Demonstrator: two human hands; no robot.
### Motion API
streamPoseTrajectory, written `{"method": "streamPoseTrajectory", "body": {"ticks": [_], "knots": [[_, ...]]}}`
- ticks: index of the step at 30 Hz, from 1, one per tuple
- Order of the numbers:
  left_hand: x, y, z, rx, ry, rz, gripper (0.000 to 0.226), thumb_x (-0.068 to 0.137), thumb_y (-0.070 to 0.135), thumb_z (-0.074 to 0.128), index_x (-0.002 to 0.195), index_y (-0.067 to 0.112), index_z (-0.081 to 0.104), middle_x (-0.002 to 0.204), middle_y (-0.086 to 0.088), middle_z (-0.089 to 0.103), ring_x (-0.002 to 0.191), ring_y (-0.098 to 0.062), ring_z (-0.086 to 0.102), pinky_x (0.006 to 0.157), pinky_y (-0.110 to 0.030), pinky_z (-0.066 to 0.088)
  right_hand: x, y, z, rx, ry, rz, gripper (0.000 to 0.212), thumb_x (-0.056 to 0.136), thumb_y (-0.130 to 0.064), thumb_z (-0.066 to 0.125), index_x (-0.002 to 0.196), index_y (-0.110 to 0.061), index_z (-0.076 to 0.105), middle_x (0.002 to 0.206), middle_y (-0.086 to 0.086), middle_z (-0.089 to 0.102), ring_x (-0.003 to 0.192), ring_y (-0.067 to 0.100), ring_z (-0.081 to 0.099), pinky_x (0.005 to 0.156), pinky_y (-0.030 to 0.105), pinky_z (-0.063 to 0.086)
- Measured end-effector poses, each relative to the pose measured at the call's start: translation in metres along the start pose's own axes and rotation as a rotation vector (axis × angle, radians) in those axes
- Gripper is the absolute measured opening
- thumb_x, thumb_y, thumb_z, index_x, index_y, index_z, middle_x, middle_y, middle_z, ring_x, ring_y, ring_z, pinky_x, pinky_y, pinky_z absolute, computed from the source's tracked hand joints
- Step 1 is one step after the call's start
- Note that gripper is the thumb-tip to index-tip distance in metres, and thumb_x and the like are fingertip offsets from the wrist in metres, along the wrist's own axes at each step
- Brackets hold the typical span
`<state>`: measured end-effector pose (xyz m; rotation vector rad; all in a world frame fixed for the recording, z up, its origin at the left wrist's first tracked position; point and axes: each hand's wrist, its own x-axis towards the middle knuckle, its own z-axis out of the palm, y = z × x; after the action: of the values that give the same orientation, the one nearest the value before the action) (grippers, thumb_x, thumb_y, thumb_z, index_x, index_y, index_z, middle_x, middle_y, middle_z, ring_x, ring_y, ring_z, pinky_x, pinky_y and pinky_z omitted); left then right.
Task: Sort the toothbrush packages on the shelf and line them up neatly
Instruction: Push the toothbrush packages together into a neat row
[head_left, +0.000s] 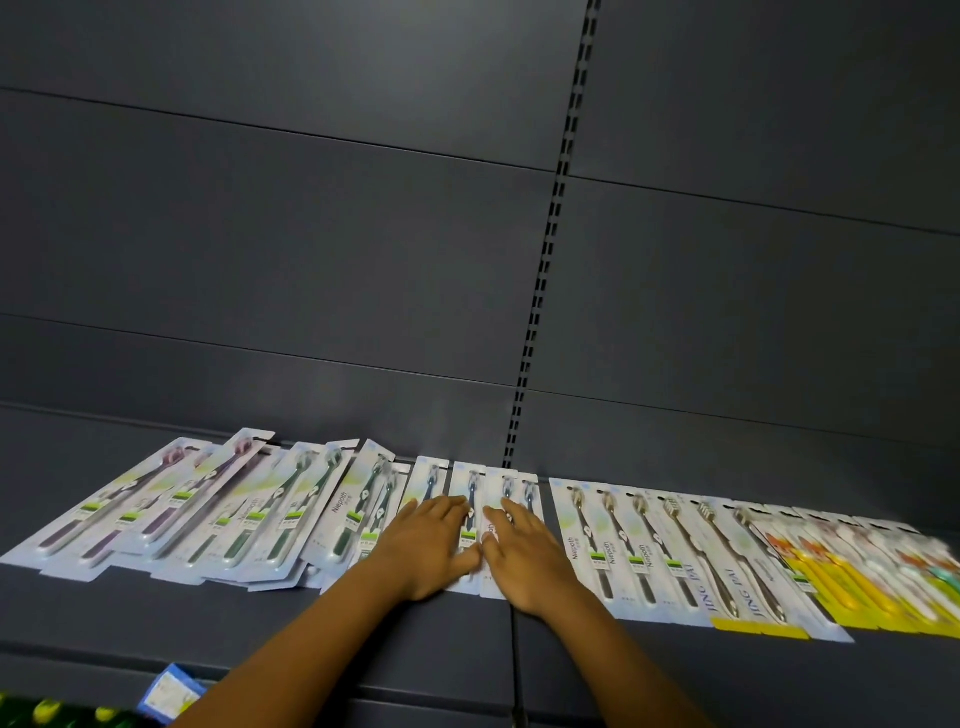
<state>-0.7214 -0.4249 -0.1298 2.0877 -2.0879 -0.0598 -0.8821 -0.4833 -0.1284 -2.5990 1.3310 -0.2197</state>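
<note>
While your left hand (431, 545) and right hand (524, 556) lie flat and unclenched on the blue toothbrush packages (470, 512) at six o'clock on the shelf (311, 618), you're likely squaring their edges; the nine o'clock packs (208, 509) remain skewed

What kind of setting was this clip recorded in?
Most likely a shop aisle: carded toothbrush packages lie in a row on a dark metal shelf, against a back panel with a slotted upright.
</note>
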Motion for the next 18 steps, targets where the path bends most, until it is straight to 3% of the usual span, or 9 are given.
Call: {"method": "streamPoseTrajectory", "body": {"ticks": [10, 18], "knots": [[0.0, -0.001, -0.002, -0.051, 0.024, 0.011, 0.069, 0.092, 0.057, 0.035, 0.152, 0.025, 0.021, 0.157, -0.001, 0.027, 0.143, -0.02, 0.029, 0.12, -0.042, 0.018, 0.002, -0.001, -0.007, 0.067, -0.009, -0.032, 0.053, 0.105, -0.04, 0.025, 0.155, -0.024, 0.021, 0.163, -0.001, 0.012, 0.15, 0.017, 0.01, 0.123, 0.036, 0.012], [-0.007, 0.004, -0.007, -0.039, 0.092, 0.026, 0.064, 0.094, 0.053, 0.037, 0.151, 0.025, 0.028, 0.157, 0.0, 0.027, 0.144, -0.019, 0.025, 0.121, -0.041, 0.016, -0.003, 0.001, -0.007, 0.077, 0.072, -0.044, 0.05, 0.105, -0.039, 0.026, 0.153, -0.025, 0.025, 0.163, -0.001, 0.013, 0.15, 0.018, 0.011, 0.123, 0.036, 0.011]]}}
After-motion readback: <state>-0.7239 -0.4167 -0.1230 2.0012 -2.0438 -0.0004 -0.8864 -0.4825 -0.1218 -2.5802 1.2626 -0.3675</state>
